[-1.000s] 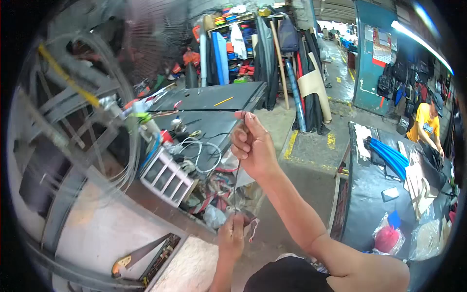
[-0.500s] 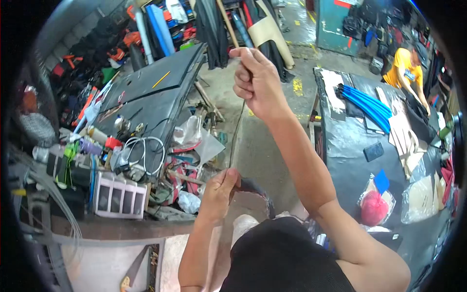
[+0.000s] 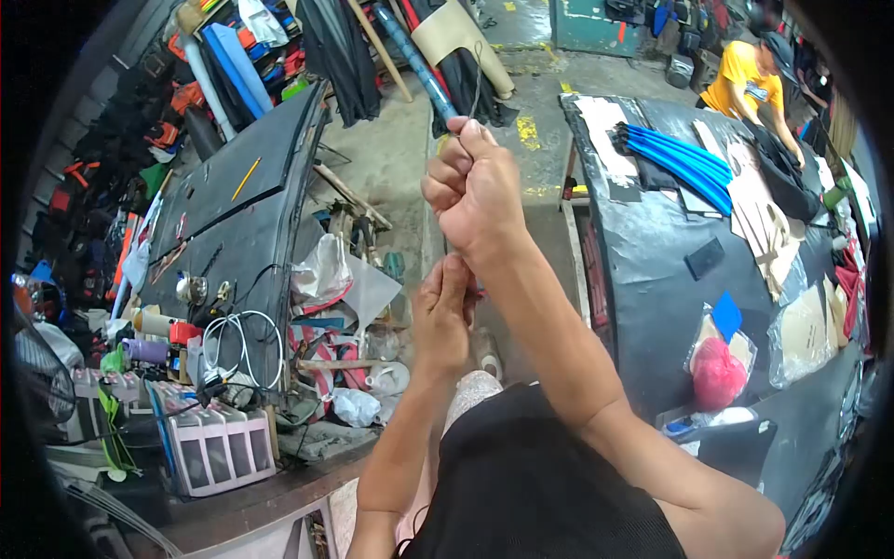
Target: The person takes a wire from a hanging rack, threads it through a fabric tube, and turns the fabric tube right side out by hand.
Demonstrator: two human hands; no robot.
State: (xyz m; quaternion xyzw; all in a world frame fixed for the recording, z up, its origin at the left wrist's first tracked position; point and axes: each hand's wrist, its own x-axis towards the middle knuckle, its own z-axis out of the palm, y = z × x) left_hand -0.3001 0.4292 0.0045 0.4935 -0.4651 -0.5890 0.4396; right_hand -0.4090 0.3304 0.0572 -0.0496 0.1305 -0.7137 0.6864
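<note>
My right hand (image 3: 473,191) is raised in front of me, its fingers curled and the thumb pressed on the index finger. A thin dark cord (image 3: 479,79) sticks up out of that pinch and bends over at its top. Just below and slightly left, my left hand (image 3: 441,312) is closed with the thumb upright against the fingers. What it grips is hidden, and so is any stretch of cord between the two hands.
On the left stands a black-topped table (image 3: 251,219) with a pencil (image 3: 246,179), a coiled white cable (image 3: 244,340) and a pink divided box (image 3: 223,452). The right table (image 3: 643,279) bears blue tubes (image 3: 684,168) and a pink bundle (image 3: 717,374). A person in yellow (image 3: 740,84) works behind it.
My left hand has risen close under the right hand, and the dark strip that curved from it no longer shows. My right hand has lowered slightly; a cord now shows above it. The view has shifted.
</note>
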